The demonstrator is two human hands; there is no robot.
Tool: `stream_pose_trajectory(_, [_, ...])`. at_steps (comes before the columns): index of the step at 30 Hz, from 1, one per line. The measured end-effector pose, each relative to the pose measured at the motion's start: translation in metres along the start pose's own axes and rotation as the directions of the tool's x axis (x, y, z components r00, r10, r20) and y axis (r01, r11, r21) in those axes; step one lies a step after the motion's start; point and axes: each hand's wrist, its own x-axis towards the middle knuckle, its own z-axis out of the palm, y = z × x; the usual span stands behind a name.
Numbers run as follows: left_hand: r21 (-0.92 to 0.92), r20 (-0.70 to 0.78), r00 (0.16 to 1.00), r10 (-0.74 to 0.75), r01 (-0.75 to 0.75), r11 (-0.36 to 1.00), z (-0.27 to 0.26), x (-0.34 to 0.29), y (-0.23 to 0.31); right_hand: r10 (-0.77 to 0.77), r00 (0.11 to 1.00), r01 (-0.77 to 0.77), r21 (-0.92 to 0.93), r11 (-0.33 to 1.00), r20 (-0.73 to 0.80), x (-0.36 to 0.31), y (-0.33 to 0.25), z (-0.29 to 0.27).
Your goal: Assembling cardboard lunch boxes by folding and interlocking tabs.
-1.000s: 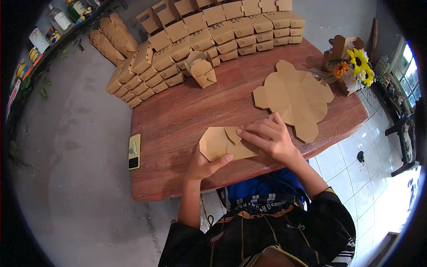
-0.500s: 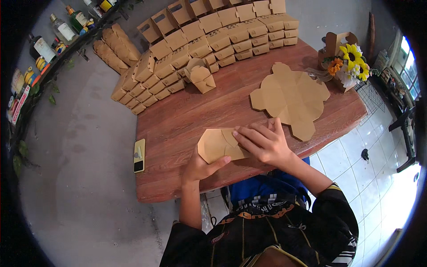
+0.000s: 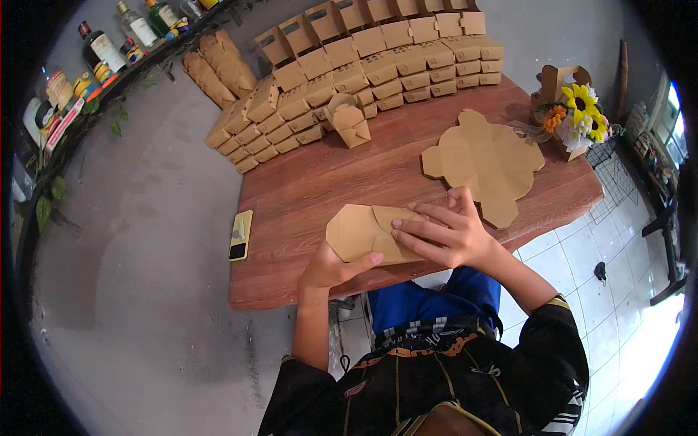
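Note:
A brown kraft-cardboard box (image 3: pixel 355 234), partly folded, is held above the near edge of the table. My left hand (image 3: pixel 323 267) grips its left end from below, with the thumb along the near side. Across the box's right part lie the fingers of my right hand (image 3: pixel 458 238), pressing on the overlapping curved flaps. The underside of the box is hidden. Just beyond my right hand, a stack of flat cardboard box blanks (image 3: pixel 488 161) with rounded lobes rests on the table.
Folded boxes (image 3: pixel 379 69) stand in stacked rows along the table's back, with one open-topped carton (image 3: pixel 350 125) before them. A yellow phone (image 3: pixel 241 234) lies at the left edge. Artificial flowers (image 3: pixel 582 109) stand at the back right. A bottle shelf (image 3: pixel 120 76) runs along the left wall.
The whole view has shifted slightly, so the table's contents appear farther right. My right fingers sit a little farther right; both hands keep their hold on the box.

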Motion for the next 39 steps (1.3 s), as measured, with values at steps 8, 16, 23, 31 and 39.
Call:
stream_pose_trajectory(8, [0.388, -0.031, 0.998, 0.054, -0.038, 0.921, 0.004, 0.008, 0.023, 0.139, 0.97, -0.191, 0.277, 0.942, 0.199, -0.009, -0.006, 0.005])
stream_pose_trajectory(16, [0.921, -0.037, 0.999, 0.024, 0.024, 0.389, 0.063, 0.015, 0.0, 0.563, 0.735, -0.678, 0.384, 0.627, 0.378, -0.05, -0.048, 0.046])
stream_pose_trajectory(23, [0.94, -0.109, 0.993, 0.035, 0.092, 0.327, 0.066, 0.015, 0.007, 0.778, 0.56, -0.814, 0.365, 0.452, 0.286, -0.053, -0.07, 0.075])
stream_pose_trajectory(31, [0.606, -0.404, 0.831, 0.383, -0.071, 0.792, -0.007, -0.028, -0.013, 0.756, 0.389, -0.814, 0.58, 0.014, 0.527, -0.055, -0.057, 0.075])
stream_pose_trajectory(39, [0.098, -0.144, 0.957, -0.25, 0.265, 0.959, -0.048, 0.025, -0.053, 0.614, 0.443, -0.757, 0.639, -0.133, 0.653, 0.0, -0.011, 0.066])
